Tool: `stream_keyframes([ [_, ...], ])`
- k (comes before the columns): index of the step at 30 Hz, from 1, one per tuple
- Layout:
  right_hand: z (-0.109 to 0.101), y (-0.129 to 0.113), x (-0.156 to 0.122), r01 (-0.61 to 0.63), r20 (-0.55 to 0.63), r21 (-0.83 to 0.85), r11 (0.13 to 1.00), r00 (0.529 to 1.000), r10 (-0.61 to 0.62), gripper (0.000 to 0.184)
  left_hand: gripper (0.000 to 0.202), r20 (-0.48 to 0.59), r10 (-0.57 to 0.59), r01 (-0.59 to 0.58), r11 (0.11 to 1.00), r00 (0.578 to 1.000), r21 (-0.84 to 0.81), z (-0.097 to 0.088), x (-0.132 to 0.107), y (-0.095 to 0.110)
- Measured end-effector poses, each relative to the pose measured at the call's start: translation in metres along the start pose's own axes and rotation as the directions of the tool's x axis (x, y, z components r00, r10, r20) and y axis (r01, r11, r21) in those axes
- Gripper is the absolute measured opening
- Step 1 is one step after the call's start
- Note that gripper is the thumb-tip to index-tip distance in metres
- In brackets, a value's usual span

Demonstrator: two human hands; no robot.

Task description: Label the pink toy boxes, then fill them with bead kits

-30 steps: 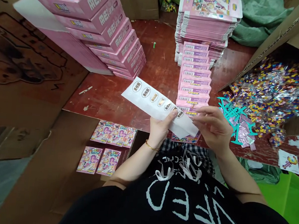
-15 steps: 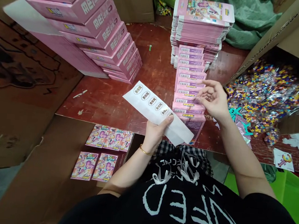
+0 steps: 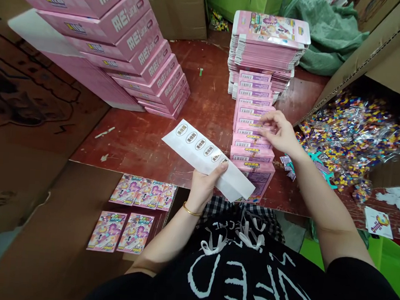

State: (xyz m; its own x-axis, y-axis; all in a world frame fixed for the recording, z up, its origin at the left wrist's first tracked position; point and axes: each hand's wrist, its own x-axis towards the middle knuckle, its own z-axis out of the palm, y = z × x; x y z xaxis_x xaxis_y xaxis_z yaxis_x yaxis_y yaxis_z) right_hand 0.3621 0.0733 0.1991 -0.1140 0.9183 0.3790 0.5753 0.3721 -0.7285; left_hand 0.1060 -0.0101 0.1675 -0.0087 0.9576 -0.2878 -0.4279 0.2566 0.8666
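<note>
My left hand [image 3: 204,184] grips a white sheet of oval stickers [image 3: 185,149], thumb on top. The stickers carry dark printed characters and run in a line along the sheet's upper edge. My right hand [image 3: 280,133] is over the middle of a row of pink boxes [image 3: 252,153], its thumb and fingers curled in close to the box edges. Anything between those fingertips is too small to make out. The boxes stand one behind another, each showing a barcode on its upper edge. The nearest box's broad purple printed side faces me, partly behind the sheet.
Behind the row rises a stack of flat pink cartons [image 3: 269,53]. Larger pink boxes [image 3: 151,66] are piled at the left. On the right, a carton holds bags of colourful small pieces [image 3: 355,140]. Several printed packs [image 3: 107,231] lie below the table edge [image 3: 131,174].
The view has tilted slightly, so most things sit lower in the picture. My right hand's extended finger has curled in, close over the box edges. My left hand still holds the sticker sheet.
</note>
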Motion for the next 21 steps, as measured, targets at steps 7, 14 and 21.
stream_keyframes([
  [7, 0.002, 0.017, 0.018, -0.084, 0.084, -0.088, 0.993, 0.992, 0.091, 0.010, 0.039, -0.002, 0.030, -0.030, 1.000, 1.000, 0.006, 0.002, 0.002, 0.002],
  [14, 0.006, 0.009, 0.007, -0.012, -0.092, -0.143, 0.990, 0.996, -0.001, 0.045, 0.037, 0.039, -0.016, 0.016, 1.000, 0.999, 0.008, 0.002, -0.002, 0.001],
  [21, 0.019, -0.099, -0.050, -0.098, 0.118, 0.156, 0.983, 0.990, 0.080, 0.028, 0.033, 0.112, 0.016, -0.013, 1.000, 0.994, -0.024, 0.012, -0.019, 0.002],
])
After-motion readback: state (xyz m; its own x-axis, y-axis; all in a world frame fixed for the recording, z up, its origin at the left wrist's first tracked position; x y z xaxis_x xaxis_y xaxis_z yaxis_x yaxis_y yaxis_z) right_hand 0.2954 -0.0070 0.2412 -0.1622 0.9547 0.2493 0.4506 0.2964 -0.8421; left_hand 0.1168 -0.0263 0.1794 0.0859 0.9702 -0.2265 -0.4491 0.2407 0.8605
